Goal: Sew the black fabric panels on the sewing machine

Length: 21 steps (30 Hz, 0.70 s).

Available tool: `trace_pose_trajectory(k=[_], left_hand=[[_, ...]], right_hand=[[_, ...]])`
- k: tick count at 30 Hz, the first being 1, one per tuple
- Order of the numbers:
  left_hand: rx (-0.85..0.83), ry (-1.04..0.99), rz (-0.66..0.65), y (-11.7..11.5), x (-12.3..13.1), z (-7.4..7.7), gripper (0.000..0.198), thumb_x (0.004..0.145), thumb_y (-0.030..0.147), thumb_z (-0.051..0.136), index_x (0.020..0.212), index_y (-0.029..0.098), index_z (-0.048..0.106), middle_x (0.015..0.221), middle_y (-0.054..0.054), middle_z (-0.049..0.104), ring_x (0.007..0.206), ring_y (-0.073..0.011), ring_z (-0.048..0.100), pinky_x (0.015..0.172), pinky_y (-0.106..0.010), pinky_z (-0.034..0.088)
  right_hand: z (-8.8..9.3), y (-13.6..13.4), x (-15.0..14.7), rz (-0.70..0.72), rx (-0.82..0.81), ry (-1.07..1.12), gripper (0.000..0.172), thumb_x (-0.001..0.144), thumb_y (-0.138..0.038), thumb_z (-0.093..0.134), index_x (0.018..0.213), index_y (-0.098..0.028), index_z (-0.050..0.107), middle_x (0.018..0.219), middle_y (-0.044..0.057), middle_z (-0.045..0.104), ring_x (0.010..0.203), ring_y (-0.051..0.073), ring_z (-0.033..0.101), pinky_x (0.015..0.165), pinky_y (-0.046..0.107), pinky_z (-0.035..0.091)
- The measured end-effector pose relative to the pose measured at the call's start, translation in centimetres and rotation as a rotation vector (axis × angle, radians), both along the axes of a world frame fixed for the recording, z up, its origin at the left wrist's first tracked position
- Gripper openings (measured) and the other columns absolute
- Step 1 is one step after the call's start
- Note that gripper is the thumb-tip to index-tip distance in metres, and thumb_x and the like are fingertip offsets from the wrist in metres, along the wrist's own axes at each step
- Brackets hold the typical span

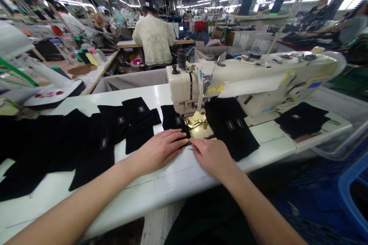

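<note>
On the white table (149, 183), the sewing machine (247, 72) stood over a black cloth piece (174, 120) at its metal presser foot (197, 120). The left grip (159, 149) and right grip (211, 157) lay open and flat, grasping nothing, apparently smoothing the cloth there.

A sewing machine (253, 72) is set at the worktop's (161, 183) far edge; fabric pieces (138, 111) are laid left of it, another piece (301, 120) to its right.
</note>
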<state>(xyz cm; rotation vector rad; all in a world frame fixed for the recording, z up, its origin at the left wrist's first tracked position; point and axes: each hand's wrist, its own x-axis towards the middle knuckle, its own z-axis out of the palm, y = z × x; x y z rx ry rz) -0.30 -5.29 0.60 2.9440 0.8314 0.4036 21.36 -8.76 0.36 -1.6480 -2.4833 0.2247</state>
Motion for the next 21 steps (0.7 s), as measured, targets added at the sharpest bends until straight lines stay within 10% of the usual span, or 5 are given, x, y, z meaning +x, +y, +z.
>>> trace_pose_trajectory(k=[21], left_hand=[[0.000,-0.023,0.038,4.1,-0.5,-0.5,0.033,0.100,0.025,0.044,0.125,0.017,0.065,0.133,-0.012,0.060,0.123,-0.0238,0.057,0.107,-0.044,0.050]], right_hand=[[-0.5,-1.5,0.1,0.008,-0.015,-0.001,0.028,0.097,-0.019,0.051,0.121,-0.021,0.065,0.103,0.007,0.076,0.085,0.021,0.071,0.070,0.029,0.048]])
